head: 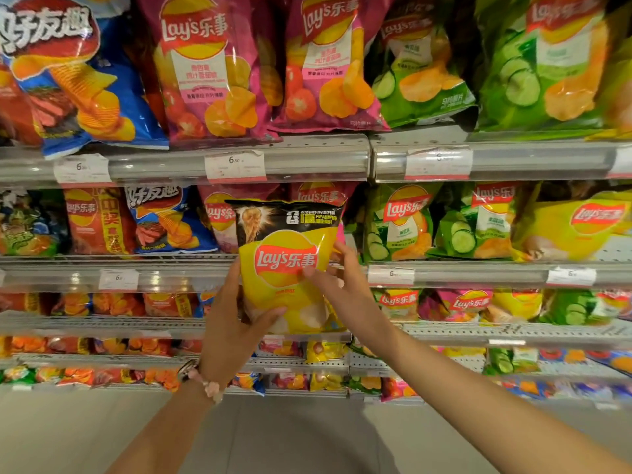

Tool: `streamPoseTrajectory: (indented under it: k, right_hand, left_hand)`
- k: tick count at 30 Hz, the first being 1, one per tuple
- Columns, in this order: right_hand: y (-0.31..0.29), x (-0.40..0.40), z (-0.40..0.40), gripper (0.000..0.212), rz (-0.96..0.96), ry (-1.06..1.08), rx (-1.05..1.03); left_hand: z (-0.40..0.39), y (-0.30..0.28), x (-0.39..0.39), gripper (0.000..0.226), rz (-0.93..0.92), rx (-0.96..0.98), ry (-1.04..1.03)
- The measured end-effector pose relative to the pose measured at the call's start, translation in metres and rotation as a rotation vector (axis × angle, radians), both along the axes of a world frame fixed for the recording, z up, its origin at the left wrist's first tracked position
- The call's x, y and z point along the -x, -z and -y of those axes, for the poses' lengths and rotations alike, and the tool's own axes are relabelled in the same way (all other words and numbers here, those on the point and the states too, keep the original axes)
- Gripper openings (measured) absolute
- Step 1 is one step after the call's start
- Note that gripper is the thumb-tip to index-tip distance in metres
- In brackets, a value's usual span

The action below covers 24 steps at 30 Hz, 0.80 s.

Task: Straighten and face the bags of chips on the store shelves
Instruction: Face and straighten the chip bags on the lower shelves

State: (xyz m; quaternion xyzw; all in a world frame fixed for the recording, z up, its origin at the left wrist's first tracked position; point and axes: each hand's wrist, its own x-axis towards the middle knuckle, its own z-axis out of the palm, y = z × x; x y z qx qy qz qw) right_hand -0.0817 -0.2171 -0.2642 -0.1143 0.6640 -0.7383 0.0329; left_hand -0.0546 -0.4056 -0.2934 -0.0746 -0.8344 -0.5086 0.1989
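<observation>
Two hands hold up a yellow chip bag in front of the store shelves.

The yellow Lay's bag (290, 268) stands upright mid-picture, black band on top reading "FIFA". The left hand (232, 323) grips its 7 o'clock corner; the right hand (342, 278) pinches its 3 o'clock edge. Pink Lay's bags (212, 70) sit at 12 o'clock, green Lay's bags (424, 70) at 2. A price tag (235, 165) reads "6.50".

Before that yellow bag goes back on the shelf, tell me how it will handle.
The yellow bag looks puffed with air, so probably light for its size. Its glossy film may slip, which could be why the left hand and right hand both hold it. The film looks crinkled, so it likely flops and may slump rather than stand straight.
</observation>
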Motion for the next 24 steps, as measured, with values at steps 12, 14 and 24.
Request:
streamPoseTrajectory:
  k: [12, 14, 24]
  right_hand:
    - [0.001, -0.010, -0.063, 0.061, -0.073, 0.332, -0.185]
    - [-0.001, -0.013, -0.082, 0.059, -0.095, 0.372, -0.210]
    - [-0.006, -0.028, -0.213, 0.050, -0.086, 0.590, -0.237]
  left_hand:
    - [-0.070, 0.001, 0.013, 0.101, 0.070, 0.044, 0.139]
    - [-0.082, 0.000, 0.015, 0.100, 0.070, 0.064, 0.200]
    - [-0.174, -0.006, 0.051, 0.038, -0.008, 0.371, 0.221]
